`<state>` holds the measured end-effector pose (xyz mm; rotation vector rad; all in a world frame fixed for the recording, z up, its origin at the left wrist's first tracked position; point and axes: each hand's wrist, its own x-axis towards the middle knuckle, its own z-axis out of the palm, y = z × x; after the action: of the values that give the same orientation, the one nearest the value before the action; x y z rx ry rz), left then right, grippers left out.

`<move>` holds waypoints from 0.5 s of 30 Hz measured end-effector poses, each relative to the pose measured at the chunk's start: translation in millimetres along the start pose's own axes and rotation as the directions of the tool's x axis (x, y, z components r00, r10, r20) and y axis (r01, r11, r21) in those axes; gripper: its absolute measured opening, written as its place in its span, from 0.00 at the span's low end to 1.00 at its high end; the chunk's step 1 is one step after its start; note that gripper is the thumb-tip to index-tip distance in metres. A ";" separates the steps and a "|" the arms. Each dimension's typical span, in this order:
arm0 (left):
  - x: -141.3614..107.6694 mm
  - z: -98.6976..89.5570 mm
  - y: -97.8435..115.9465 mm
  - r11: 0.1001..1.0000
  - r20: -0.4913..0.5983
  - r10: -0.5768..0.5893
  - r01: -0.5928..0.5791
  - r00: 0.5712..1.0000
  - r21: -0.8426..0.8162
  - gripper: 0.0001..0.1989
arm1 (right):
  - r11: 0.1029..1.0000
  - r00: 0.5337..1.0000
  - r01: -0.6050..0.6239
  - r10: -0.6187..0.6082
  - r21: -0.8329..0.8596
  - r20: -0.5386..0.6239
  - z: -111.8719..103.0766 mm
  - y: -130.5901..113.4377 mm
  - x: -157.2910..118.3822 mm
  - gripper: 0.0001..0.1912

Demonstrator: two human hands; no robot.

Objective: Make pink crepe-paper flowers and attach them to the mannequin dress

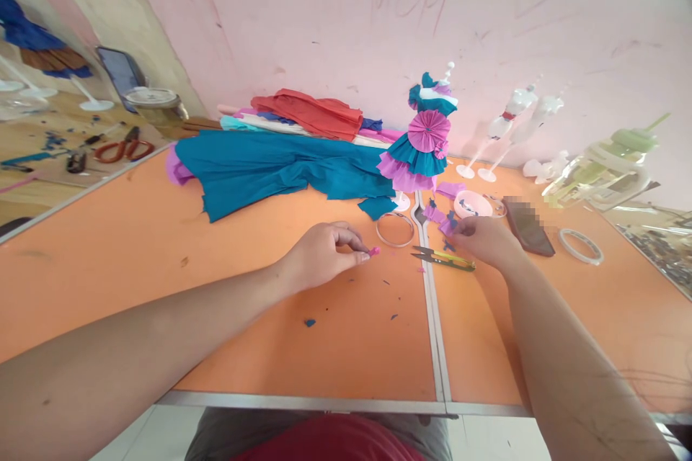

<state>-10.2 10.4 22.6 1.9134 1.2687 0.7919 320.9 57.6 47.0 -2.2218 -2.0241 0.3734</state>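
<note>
My left hand (329, 252) is over the orange table, thumb and fingertips pinched on a small pink crepe paper piece (375, 251). Farther right, my right hand (484, 239) has its fingertips closed together at some purple paper scraps (432, 214) and small dark blue bits (448, 246); what they grip is too small to make out. Thread snips (446, 259) lie just below that hand. A clear ring of tape (394, 229) sits between the hands. Behind it stands a mini mannequin in a teal and purple ruffled paper dress (419, 137).
Teal crepe paper (281, 166) spreads across the back left, with a red folded sheet (308, 114) behind. On the right are a pink bowl (472, 204), a phone (527, 225), a white ring (580, 246), bare mannequins (511, 115) and a green-lidded bottle (610, 166). Pliers (124, 149) lie far left.
</note>
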 end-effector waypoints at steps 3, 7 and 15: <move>0.1 0.1 0.2 1.000 -0.007 -0.004 0.004 1.000 0.002 0.10 | 0.996 0.999 0.013 -0.010 0.087 -0.041 -7.0 1.1 -4.2 0.09; 0.0 0.4 -1.0 1.000 -0.002 -0.001 0.001 1.000 -0.002 0.11 | 0.998 0.999 0.028 -0.027 0.047 -0.022 -5.3 -2.6 -6.1 0.11; 0.2 1.1 -3.7 0.999 0.004 -0.023 0.024 1.000 -0.042 0.12 | 0.999 0.998 0.054 -0.054 -0.004 0.033 5.8 -6.9 -2.7 0.06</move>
<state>-11.1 11.4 19.0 1.8630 1.2605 0.7961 312.5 55.1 43.4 -2.1733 -2.0985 0.4018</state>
